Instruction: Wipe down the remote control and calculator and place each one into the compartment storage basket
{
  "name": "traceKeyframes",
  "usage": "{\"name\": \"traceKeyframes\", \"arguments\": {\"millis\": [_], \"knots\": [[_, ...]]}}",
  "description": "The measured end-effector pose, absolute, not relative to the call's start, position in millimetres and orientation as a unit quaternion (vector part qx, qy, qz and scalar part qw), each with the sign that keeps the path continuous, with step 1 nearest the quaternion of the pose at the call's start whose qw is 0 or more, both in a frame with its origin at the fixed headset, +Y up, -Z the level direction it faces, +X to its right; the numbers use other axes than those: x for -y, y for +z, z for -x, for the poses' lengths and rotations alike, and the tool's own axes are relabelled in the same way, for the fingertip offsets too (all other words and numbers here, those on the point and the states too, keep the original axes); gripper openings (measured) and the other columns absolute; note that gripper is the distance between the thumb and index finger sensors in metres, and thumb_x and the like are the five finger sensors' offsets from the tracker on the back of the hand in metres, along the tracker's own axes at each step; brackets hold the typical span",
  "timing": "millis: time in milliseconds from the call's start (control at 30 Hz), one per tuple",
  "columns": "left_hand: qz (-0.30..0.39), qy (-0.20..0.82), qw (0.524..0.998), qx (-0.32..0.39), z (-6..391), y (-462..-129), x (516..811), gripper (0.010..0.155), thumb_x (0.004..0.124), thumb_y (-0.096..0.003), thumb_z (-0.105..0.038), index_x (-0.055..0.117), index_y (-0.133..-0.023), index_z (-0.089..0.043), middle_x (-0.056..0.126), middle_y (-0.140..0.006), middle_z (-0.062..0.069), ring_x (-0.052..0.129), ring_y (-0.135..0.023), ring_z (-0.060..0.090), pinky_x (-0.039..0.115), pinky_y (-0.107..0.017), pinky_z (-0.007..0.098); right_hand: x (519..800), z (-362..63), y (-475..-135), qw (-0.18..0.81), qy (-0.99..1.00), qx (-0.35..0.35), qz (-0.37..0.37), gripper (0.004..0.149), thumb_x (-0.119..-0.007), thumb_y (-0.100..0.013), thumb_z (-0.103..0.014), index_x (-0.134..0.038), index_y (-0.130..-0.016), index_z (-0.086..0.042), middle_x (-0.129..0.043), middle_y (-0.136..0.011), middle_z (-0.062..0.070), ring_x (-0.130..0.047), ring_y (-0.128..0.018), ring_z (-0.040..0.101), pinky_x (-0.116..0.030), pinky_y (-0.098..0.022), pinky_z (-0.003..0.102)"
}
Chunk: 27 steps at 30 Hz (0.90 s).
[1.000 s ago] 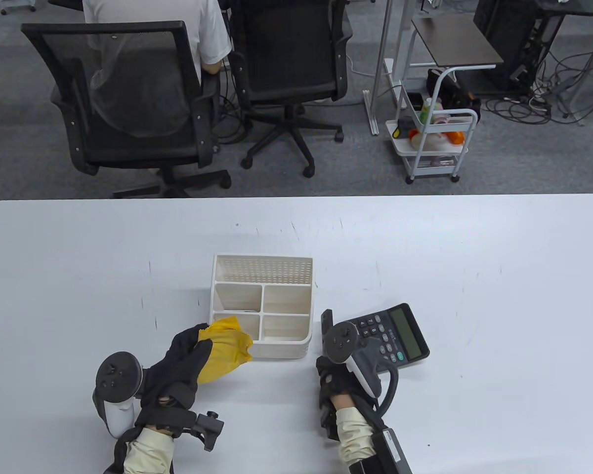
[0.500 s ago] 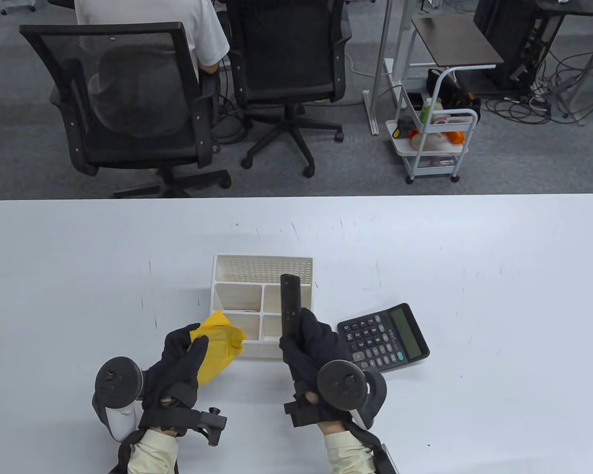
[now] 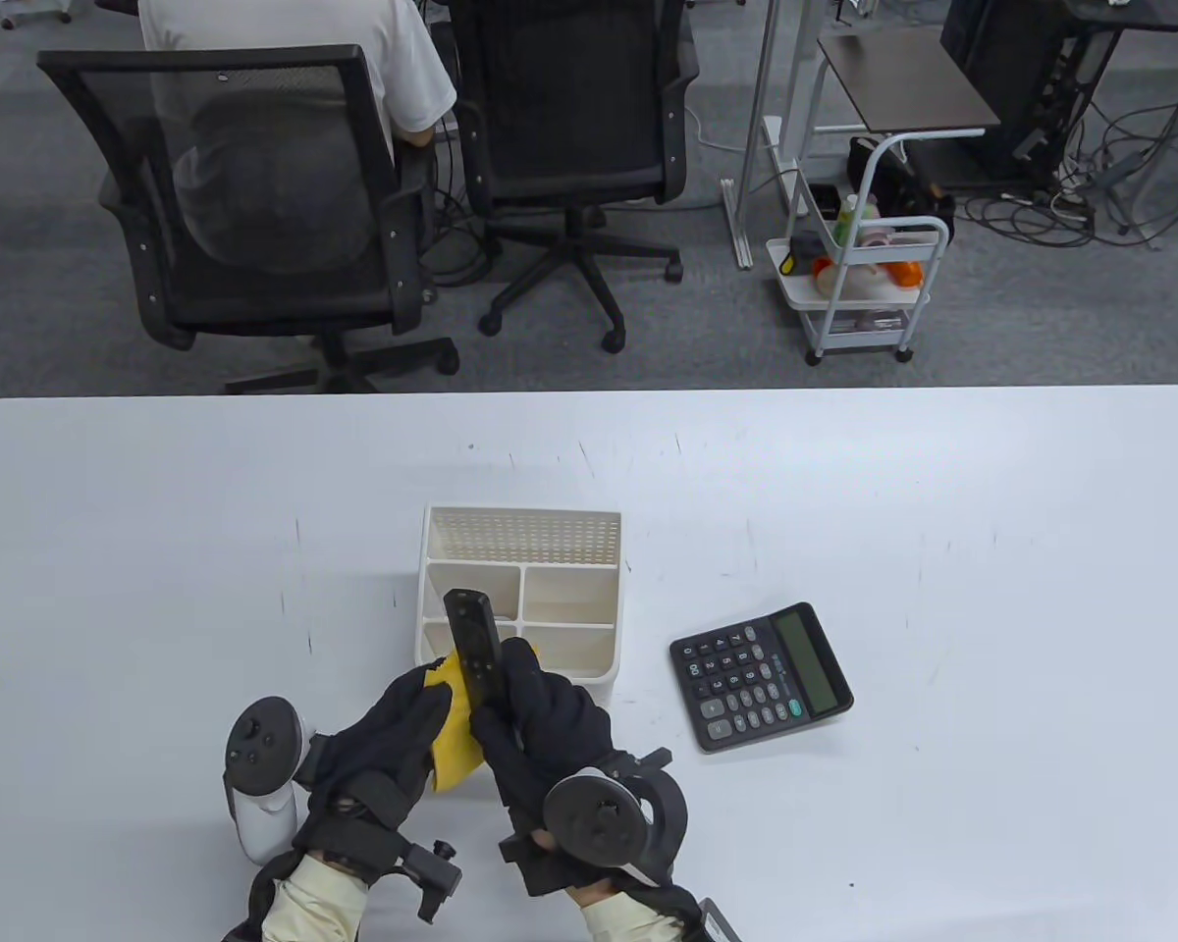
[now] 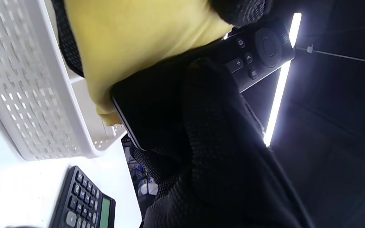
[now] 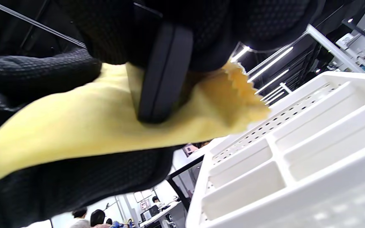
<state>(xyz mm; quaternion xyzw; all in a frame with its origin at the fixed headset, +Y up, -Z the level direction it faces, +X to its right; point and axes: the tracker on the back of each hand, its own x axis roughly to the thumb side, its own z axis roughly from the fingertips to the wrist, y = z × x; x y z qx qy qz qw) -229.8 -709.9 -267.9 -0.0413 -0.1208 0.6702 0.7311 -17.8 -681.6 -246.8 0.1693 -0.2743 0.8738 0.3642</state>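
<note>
At the near edge of the table (image 3: 942, 491), the remote (image 3: 473, 643) is gripped in the curled fingers of the right hand (image 3: 540, 721), its far end pointing up over the basket (image 3: 604, 677). Just to its left, the yellow cloth (image 3: 452, 746) is held in the left hand (image 3: 383, 746) and is pressed against the remote's lower body; in the right wrist view the cloth (image 5: 74, 126) is seen wrapped under the remote's edge (image 5: 163, 79), and in the left wrist view the cloth (image 4: 131, 41) lies against the remote (image 4: 258, 53) beside its buttons. The hands are raised just in front of the white basket, whose five compartments are seen to hold nothing. The calculator (image 3: 761, 675) is laid flat on the table to the right of the basket, apart from it and from both hands. Beyond the table, two office chairs (image 3: 255, 186) and a small white cart (image 3: 869, 285) are seen on the grey floor, with a seated person (image 3: 294, 59) at the left chair.
</note>
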Motion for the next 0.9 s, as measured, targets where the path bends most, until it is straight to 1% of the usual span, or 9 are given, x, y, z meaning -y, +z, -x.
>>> {"name": "traceKeyframes", "arguments": {"millis": [100, 200, 300, 400, 467, 600, 767, 833, 900], "knots": [[0.052, 0.695, 0.706, 0.128, 227, -266, 709, 0.046, 0.062, -0.0593, -0.04, 0.062, -0.101, -0.021, 0.078, -0.1, 0.021, 0.086, -0.086, 0.048, 0.086, -0.059, 0.054, 685, 15, -248, 0.344, 0.881, 0.278, -0.166, 0.063, -0.081, -0.052, -0.03, -0.065, -0.102, 0.004, -0.086, -0.076, 0.014, -0.093, -0.051, 0.022, -0.078, -0.044, 0.047], [0.034, 0.689, 0.712, 0.134, 230, -266, 708, 0.046, 0.06, -0.0597, -0.041, 0.06, -0.102, -0.023, 0.077, -0.102, 0.018, 0.085, -0.087, 0.047, 0.086, -0.06, 0.054, 689, 15, -247, 0.336, 0.884, 0.272, -0.179, 0.063, -0.081, -0.052, -0.03, -0.066, -0.102, 0.004, -0.087, -0.076, 0.013, -0.096, -0.05, 0.021, -0.08, -0.043, 0.045], [0.026, 0.692, 0.708, 0.138, 231, -266, 708, 0.047, 0.059, -0.0598, -0.042, 0.056, -0.103, -0.022, 0.075, -0.103, 0.015, 0.085, -0.09, 0.044, 0.083, -0.062, 0.055, 689, 20, -244, 0.339, 0.879, 0.272, -0.197, 0.063, -0.082, -0.051, -0.031, -0.066, -0.102, 0.004, -0.088, -0.076, 0.012, -0.098, -0.05, 0.02, -0.081, -0.042, 0.043], [0.044, 0.681, 0.717, 0.143, 228, -267, 709, 0.055, 0.068, -0.0582, -0.039, 0.053, -0.106, -0.015, 0.074, -0.104, 0.015, 0.084, -0.091, 0.041, 0.082, -0.063, 0.055, 686, 21, -242, 0.342, 0.876, 0.276, -0.197, 0.064, -0.082, -0.051, -0.031, -0.066, -0.102, 0.005, -0.089, -0.076, 0.012, -0.099, -0.05, 0.021, -0.082, -0.042, 0.043], [0.052, 0.662, 0.733, 0.148, 225, -268, 709, 0.053, 0.07, -0.0573, -0.034, 0.058, -0.104, -0.013, 0.076, -0.101, 0.018, 0.086, -0.089, 0.041, 0.083, -0.062, 0.053, 685, 19, -242, 0.335, 0.879, 0.282, -0.188, 0.064, -0.082, -0.051, -0.03, -0.066, -0.102, 0.006, -0.089, -0.076, 0.013, -0.099, -0.049, 0.02, -0.082, -0.041, 0.043], [0.042, 0.671, 0.723, 0.159, 224, -268, 708, 0.052, 0.067, -0.0582, -0.033, 0.057, -0.106, -0.015, 0.075, -0.102, 0.019, 0.085, -0.09, 0.043, 0.083, -0.063, 0.054, 686, 15, -243, 0.329, 0.884, 0.281, -0.18, 0.065, -0.082, -0.051, -0.03, -0.066, -0.101, 0.008, -0.09, -0.075, 0.013, -0.1, -0.048, 0.021, -0.083, -0.039, 0.043], [0.016, 0.693, 0.703, 0.161, 230, -268, 707, 0.052, 0.065, -0.0591, -0.034, 0.054, -0.108, -0.017, 0.071, -0.105, 0.018, 0.081, -0.093, 0.043, 0.08, -0.065, 0.053, 689, 24, -238, 0.295, 0.885, 0.285, -0.223, 0.064, -0.082, -0.051, -0.03, -0.066, -0.101, 0.006, -0.089, -0.075, 0.012, -0.1, -0.049, 0.021, -0.082, -0.041, 0.043], [0.021, 0.694, 0.701, 0.161, 230, -268, 707, 0.053, 0.064, -0.0591, -0.034, 0.053, -0.108, -0.018, 0.07, -0.106, 0.018, 0.08, -0.094, 0.043, 0.079, -0.066, 0.053, 689, 29, -235, 0.299, 0.877, 0.284, -0.247, 0.064, -0.082, -0.051, -0.03, -0.066, -0.102, 0.005, -0.089, -0.076, 0.012, -0.099, -0.049, 0.021, -0.082, -0.042, 0.043], [0.031, 0.687, 0.707, 0.163, 229, -268, 708, 0.054, 0.064, -0.0591, -0.035, 0.051, -0.108, -0.016, 0.069, -0.106, 0.02, 0.08, -0.094, 0.044, 0.079, -0.065, 0.053, 688, 30, -235, 0.3, 0.877, 0.286, -0.244, 0.065, -0.082, -0.051, -0.03, -0.065, -0.102, 0.006, -0.089, -0.076, 0.013, -0.099, -0.049, 0.021, -0.082, -0.041, 0.043]]}}
